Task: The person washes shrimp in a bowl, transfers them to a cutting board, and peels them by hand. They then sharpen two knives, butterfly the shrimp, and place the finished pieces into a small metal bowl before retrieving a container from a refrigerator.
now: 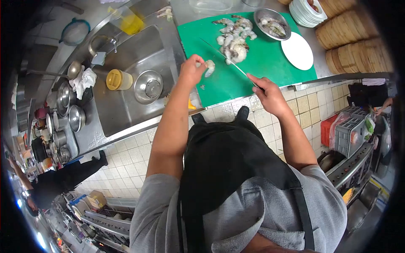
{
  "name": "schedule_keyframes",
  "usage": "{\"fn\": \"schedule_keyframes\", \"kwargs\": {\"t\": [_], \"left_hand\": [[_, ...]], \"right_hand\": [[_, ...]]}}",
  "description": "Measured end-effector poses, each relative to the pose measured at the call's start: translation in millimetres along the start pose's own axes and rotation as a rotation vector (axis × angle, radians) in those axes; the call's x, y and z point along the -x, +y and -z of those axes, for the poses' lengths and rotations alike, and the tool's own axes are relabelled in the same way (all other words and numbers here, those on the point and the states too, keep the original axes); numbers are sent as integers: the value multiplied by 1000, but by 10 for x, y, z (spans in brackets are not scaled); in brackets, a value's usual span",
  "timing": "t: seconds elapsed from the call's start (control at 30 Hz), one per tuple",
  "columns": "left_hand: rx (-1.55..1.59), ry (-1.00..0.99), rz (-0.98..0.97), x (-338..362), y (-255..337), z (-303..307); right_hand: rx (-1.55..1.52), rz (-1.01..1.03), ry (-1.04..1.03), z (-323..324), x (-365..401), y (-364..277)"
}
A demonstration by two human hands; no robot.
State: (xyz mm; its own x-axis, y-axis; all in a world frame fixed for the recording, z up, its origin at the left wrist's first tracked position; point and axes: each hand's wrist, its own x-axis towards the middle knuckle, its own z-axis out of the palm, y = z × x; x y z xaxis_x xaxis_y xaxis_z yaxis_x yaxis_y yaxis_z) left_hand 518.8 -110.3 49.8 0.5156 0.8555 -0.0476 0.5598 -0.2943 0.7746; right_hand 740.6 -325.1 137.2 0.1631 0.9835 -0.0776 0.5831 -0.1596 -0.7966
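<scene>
My right hand (268, 93) is closed round the handle of a long thin knife (231, 62), whose blade points up and left over the green cutting board (265, 69). Between the fingers of my left hand (194, 69) is a peeled shrimp (209, 68), held near the board's left edge. A pile of shrimp (236, 38) lies at the far middle of the board, just beyond the blade. Right of the pile, a metal bowl (288, 34) holds more shrimp. A white oval plate (297, 51) rests on the board's right side.
Left of the board is a steel sink (114, 99) with a colander (148, 87) and a yellow-lidded container (119, 79). Bamboo steamers (352, 57) and stacked white plates (304, 14) stand at right. One person (55, 179) is at far left, another (375, 95) at far right.
</scene>
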Motion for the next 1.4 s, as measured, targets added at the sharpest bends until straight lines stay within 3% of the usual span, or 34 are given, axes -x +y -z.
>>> {"fn": "schedule_keyframes", "kwargs": {"t": [0.07, 0.13, 0.2, 0.23, 0.4, 0.5, 0.67, 0.73, 0.87, 1.0, 1.2, 1.4], "left_hand": [[205, 118, -72, 101, -89, 26], [240, 104, 33, 194, -74, 155], [622, -42, 265, 303, -54, 373], [752, -110, 243, 323, -155, 474], [1072, -48, 265, 537, -436, 944], [1242, 101, 287, 630, -633, 1175], [1462, 347, 319, 807, -1032, 1441], [1592, 469, 339, 828, -1148, 1546], [1617, 568, 351, 756, -1392, 1815], [1577, 448, 392, 676, -1753, 2112], [1330, 318, 542, 705, -2169, 2475], [1283, 275, 578, 614, -2390, 2703]], "right_hand": [[188, -38, 37, -190, -175, -96], [230, -10, 73, -401, -334, -43], [334, 40, 174, -583, -446, 21], [333, 50, 165, -651, -481, 17], [509, 138, 246, -758, -539, 61], [574, 177, 325, -714, -546, -80], [348, 269, 254, -865, -851, -450], [-33, 143, 34, -1058, -1092, -788], [-193, 261, -131, -1680, -1743, -1271], [-145, 311, -143, -2532, -2689, -1576], [-19, 106, -25, -3670, -4084, -1871], [184, 15, 72, -4124, -4612, -1901]]}}
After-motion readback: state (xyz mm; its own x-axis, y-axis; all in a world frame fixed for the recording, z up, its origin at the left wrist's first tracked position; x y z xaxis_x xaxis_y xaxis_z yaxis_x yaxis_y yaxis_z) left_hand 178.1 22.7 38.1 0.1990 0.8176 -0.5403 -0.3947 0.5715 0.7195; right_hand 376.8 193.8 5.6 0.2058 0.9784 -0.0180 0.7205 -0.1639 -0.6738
